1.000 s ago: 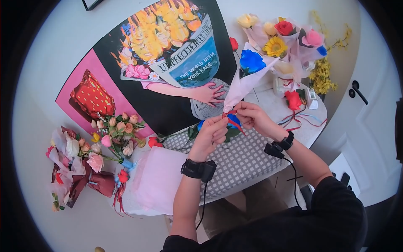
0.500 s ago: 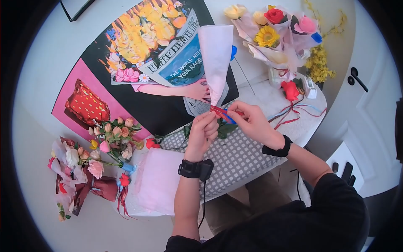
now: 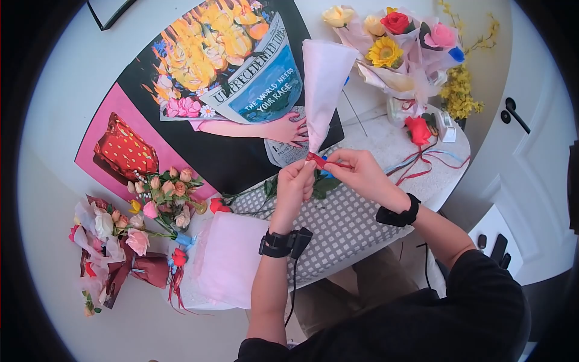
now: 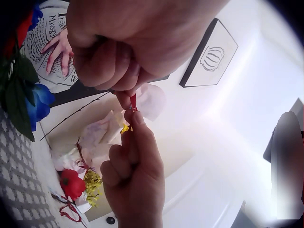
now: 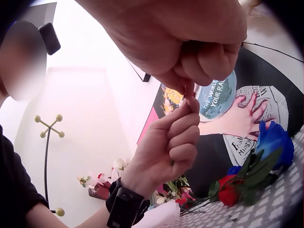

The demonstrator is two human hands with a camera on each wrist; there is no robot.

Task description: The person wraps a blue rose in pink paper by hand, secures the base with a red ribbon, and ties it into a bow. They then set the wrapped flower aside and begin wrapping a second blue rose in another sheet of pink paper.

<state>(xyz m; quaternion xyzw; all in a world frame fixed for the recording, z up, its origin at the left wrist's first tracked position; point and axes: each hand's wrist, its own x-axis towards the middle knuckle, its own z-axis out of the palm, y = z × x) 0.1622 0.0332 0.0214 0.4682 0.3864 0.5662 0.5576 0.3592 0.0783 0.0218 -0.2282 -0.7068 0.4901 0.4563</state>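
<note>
In the head view, a pale pink paper cone [image 3: 325, 84] stands upright above my hands, its back facing me and its flower hidden. My left hand [image 3: 294, 190] pinches the cone's narrow neck, where a red ribbon [image 3: 329, 163] goes round it. To the right, my right hand [image 3: 365, 176] pinches the ribbon between thumb and fingers, drawing it out sideways from the neck. The left wrist view shows the fingertips of both hands close together at the ribbon [image 4: 133, 100]. Below them, a blue rose [image 5: 275, 145] and a red rose [image 5: 229, 192] lie on the checked cloth [image 3: 338, 232].
Pink wrapping sheets [image 3: 232, 256] lie at the table's left front. Small rose bunches [image 3: 172, 193] and a wrapped bouquet [image 3: 151, 269] stand left. Back right are a large mixed bouquet [image 3: 401, 66], a red rose [image 3: 417, 131] and loose ribbons [image 3: 416, 166]. A poster [image 3: 241, 108] leans behind.
The cone has turned so that the blue rose in it no longer shows, and it has become more upright. Both hands came slightly left; the right still pinches the ribbon at the neck.
</note>
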